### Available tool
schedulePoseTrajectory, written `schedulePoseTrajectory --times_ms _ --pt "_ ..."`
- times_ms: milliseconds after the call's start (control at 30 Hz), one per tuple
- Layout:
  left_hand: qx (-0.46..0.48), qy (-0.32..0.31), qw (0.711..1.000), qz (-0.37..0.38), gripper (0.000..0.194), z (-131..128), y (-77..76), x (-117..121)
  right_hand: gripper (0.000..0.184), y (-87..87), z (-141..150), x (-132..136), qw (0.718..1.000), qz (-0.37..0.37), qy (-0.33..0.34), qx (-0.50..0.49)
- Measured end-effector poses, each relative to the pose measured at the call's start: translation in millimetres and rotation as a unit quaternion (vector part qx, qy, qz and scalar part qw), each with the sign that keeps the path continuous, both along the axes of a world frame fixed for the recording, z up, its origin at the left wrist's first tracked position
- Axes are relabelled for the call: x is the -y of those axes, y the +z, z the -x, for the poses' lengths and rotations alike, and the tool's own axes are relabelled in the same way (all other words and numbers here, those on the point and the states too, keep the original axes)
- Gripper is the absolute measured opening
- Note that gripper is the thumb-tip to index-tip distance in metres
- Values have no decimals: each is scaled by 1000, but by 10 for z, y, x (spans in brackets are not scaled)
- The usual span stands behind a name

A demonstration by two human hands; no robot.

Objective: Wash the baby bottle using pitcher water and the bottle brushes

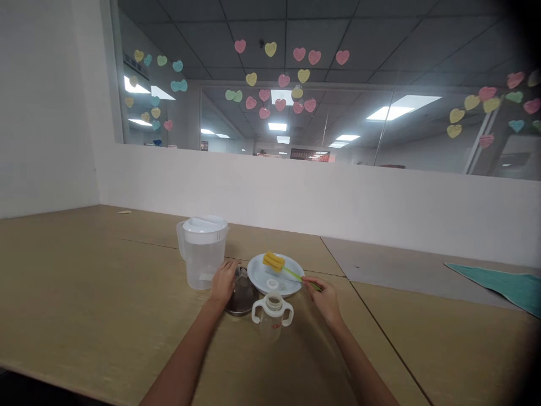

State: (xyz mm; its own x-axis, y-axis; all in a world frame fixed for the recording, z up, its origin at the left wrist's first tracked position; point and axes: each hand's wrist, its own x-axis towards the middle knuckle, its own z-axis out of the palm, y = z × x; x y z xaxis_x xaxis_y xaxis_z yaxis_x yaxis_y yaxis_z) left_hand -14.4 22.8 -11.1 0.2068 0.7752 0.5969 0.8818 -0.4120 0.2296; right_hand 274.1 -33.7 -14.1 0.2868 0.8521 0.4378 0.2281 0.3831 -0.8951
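Observation:
My right hand pinches the green handle of a bottle brush, whose yellow sponge head rests on a white plate. My left hand lies with fingers curved over the rim of a metal bowl, beside a clear plastic pitcher with a white lid. A clear baby bottle with two white handles stands upright just in front of the plate, between my hands.
The things stand on a tan wooden table. A teal cloth lies at the far right. A low white wall with a window above it, stuck with coloured paper hearts, runs behind the table.

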Motion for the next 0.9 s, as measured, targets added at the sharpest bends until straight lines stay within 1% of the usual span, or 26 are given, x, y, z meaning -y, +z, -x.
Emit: schedulePoseTrajectory --times_ms 100,233,433,533,700,833,900 --pt "-1 0 1000 16 50 14 1 1 30 -32 -5 -24 1000 7 3 8" --pt "12 2 999 30 53 27 -49 -43 31 -50 -11 -31 1000 4 5 11" --pt "3 -1 1000 20 60 39 -121 -105 28 -22 4 -2 1000 -2 -3 7" --pt "-10 3 1000 15 55 42 -105 -93 28 -20 8 0 1000 -3 -3 11" --pt "-41 -3 999 7 45 28 -33 -37 31 -28 5 -9 1000 6 4 19" --pt "-44 9 999 14 48 21 -33 -35 30 -21 9 -6 1000 2 4 23" --pt "-32 14 999 26 56 26 -53 -48 30 -15 10 0 1000 -2 3 23"
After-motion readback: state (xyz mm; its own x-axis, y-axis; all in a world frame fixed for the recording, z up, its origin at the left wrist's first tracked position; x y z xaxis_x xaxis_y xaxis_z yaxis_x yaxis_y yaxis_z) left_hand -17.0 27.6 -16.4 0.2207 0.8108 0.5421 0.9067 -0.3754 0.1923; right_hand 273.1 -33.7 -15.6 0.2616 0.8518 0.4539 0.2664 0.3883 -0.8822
